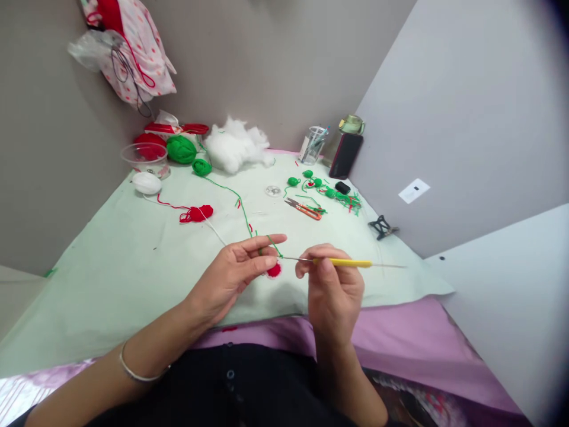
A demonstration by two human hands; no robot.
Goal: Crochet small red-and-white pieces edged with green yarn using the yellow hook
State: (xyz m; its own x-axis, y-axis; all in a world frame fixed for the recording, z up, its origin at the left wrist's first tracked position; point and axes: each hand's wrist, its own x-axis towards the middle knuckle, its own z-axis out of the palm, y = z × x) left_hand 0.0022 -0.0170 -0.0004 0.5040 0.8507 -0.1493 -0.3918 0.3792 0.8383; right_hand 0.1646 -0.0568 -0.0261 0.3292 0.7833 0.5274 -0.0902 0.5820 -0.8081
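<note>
My left hand (246, 264) pinches a small round crochet piece (274, 270), red in the middle with a white rim. Green yarn (249, 222) runs from a small green ball (201, 167) to this hand and passes over its raised index finger. In my right hand (331, 281) is a crochet hook (351, 263) with a yellow handle, held like a pen. Its thin metal tip points left and meets the green yarn just above the red and white piece. A white strand (216, 230) also leads toward the left hand.
Orange-handled thread snips (306, 209), green crocheted balls (293, 181) and yarn scraps lie beyond the right hand. A red yarn bundle (198, 213), white yarn ball (146, 183) and plastic tub (144, 155) are left. White stuffing (237, 145), a phone (347, 156) and a pen cup (313, 145) stand behind.
</note>
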